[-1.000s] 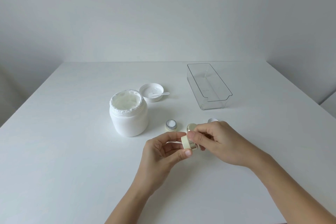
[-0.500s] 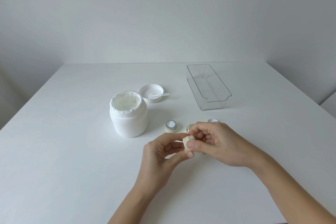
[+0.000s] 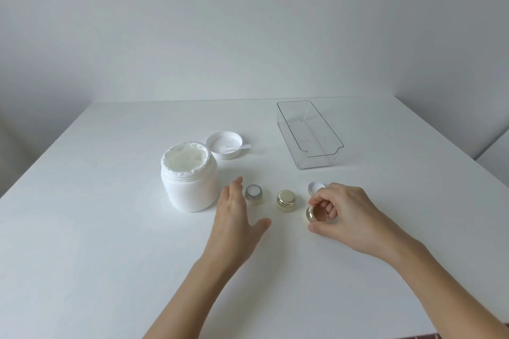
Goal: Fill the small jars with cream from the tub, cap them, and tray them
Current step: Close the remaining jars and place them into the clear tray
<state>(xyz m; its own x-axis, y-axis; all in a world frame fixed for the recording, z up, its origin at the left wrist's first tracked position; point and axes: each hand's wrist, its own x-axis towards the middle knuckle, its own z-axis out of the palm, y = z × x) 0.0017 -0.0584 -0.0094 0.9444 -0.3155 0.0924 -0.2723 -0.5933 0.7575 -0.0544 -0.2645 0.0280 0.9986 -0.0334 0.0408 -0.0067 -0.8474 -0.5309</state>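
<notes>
— Progress?
— One capped jar (image 3: pixel 286 200) between hands; tray (image 3: pixel 309 136) beyond, bare.
— Hands?
— Left hand (image 3: pixel 234 210) spread, beside the open jar (image 3: pixel 253 194); right hand (image 3: pixel 340 208) pinching a gold cap (image 3: pixel 316 213).

I see a white tub (image 3: pixel 190 184) of off-white cream on a plain white counter (image 3: pixel 96 228). Its lid (image 3: pixel 223 145) and spoon (image 3: pixel 237 148) are white. The tray (image 3: pixel 309 137) is clear. One small jar (image 3: pixel 286 200) wears a gold cap; another gold cap (image 3: pixel 316 213) sits in my right hand (image 3: pixel 347 215). The open jar (image 3: pixel 254 193) is pale cream with a silvery rim.
</notes>
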